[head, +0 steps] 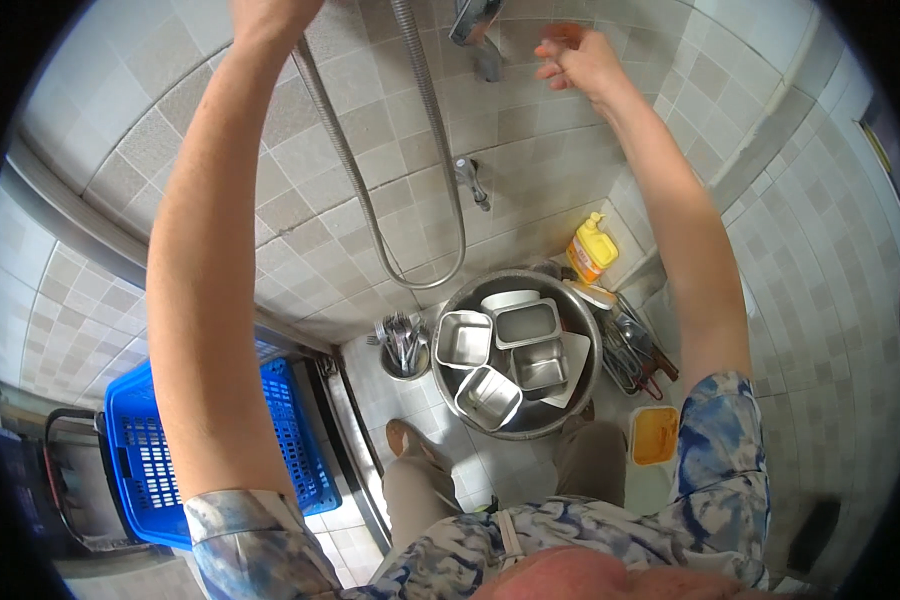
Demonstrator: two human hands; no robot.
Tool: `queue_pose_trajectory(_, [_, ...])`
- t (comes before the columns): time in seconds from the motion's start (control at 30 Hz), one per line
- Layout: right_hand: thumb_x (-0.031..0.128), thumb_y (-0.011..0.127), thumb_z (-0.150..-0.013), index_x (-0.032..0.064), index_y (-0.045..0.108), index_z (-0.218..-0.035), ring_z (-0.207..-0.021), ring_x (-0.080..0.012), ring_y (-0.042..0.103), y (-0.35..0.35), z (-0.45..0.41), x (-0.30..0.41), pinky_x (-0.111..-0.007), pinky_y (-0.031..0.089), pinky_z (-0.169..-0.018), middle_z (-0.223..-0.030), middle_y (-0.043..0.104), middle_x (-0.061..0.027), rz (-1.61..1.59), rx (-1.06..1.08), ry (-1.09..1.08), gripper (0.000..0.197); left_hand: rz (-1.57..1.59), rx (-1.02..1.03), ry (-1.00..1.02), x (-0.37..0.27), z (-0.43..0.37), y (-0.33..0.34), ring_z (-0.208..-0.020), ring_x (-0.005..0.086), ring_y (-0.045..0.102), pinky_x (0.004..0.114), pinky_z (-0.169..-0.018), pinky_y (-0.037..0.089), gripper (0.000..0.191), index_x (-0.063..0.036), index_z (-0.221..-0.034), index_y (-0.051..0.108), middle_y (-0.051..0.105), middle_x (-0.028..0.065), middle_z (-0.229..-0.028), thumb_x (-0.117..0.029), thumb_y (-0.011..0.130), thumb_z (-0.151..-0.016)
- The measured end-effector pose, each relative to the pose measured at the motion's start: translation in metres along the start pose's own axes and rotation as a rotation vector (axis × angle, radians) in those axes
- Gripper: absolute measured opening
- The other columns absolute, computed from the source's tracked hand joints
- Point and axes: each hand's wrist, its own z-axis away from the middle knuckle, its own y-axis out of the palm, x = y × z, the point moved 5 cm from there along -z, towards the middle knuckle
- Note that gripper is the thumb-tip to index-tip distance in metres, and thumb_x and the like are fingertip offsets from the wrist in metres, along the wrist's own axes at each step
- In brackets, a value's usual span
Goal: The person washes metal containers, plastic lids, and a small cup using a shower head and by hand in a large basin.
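My left hand (276,16) is raised at the top edge, where its fingers are cut off, so what it holds is hidden. Close to it runs a metal shower hose (345,157) that loops down the tiled wall. Slightly blurred, my right hand (581,64) is up by the wall with loosely bent fingers and nothing seen in them. To its left is a chrome mixer tap (476,26), apart from the fingers. Below, between my feet, a large round metal basin (592,330) holds several metal pans (487,397), a white bowl (510,300) and a flat white piece (576,360).
A small wall tap (474,182) juts out above the basin. Cutlery (401,334) fills a container on the left. Rightward are a yellow pump bottle (592,247), a heap of utensils (634,341) and an orange-stained tub (654,435). A blue plastic basket (139,450) stands beyond the door track (352,450).
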Motion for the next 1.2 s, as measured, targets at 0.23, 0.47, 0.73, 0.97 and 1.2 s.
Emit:
queue_pose_trajectory(0.23, [0.022,0.054,-0.09,0.0017,0.053,-0.116,-0.071,-0.0129,0.062,0.005,0.01,0.003,-0.023,0.048,-0.055,-0.102,0.06,-0.0076,-0.015,0.067,-0.051,0.033,-0.133,0.047,0.093,-0.016,0.003,-0.008,-0.081,0.038,0.062,0.044,-0.071,0.049,0.025,-0.0063,-0.104,0.061,0.064,0.0218,-0.082,-0.016,0.044,-0.088])
queue_pose_trajectory(0.47, [0.02,0.052,-0.09,0.002,0.053,-0.117,-0.065,-0.012,0.061,0.035,0.064,-0.071,-0.022,0.047,-0.051,-0.101,0.06,-0.0088,0.044,0.281,0.193,0.032,-0.161,0.22,-0.053,-0.013,0.03,0.001,-0.075,0.0343,0.065,0.043,-0.068,0.05,0.024,-0.007,-0.108,0.056,0.066,0.0185,-0.079,-0.012,0.053,-0.085])
queue_pose_trajectory(0.73, [0.011,0.051,-0.089,-0.0017,0.042,-0.127,-0.08,-0.0193,0.064,-0.002,0.033,-0.016,-0.025,0.051,-0.062,-0.107,0.059,-0.0136,-0.133,0.07,0.03,0.041,-0.102,0.081,0.044,-0.023,0.004,-0.014,-0.085,0.0282,0.064,0.038,-0.074,0.05,0.028,-0.0077,-0.109,0.061,0.065,0.0157,-0.093,-0.02,0.059,-0.083])
queue_pose_trajectory(0.97, [0.01,0.045,-0.09,-0.0044,0.04,-0.122,-0.092,-0.0289,0.062,-0.081,-0.066,0.011,-0.036,0.053,-0.073,-0.116,0.053,-0.0176,-0.702,-0.374,-0.156,0.035,0.025,0.365,0.073,-0.059,-0.022,-0.01,-0.084,0.0262,0.064,0.036,-0.075,0.05,0.031,-0.0054,-0.107,0.064,0.065,0.0152,-0.094,-0.026,0.06,-0.084])
queue_pose_trajectory(1.2, [0.003,0.038,-0.088,-0.0092,0.047,-0.107,-0.085,-0.0288,0.061,-0.084,-0.081,0.083,-0.04,0.055,-0.077,-0.095,0.057,-0.0193,-0.803,-0.359,-0.204,0.024,-0.322,0.393,0.449,-0.061,-0.042,0.029,-0.087,0.0359,0.061,0.04,-0.074,0.049,0.021,-0.001,-0.095,0.061,0.063,0.0207,-0.088,-0.018,0.057,-0.083])
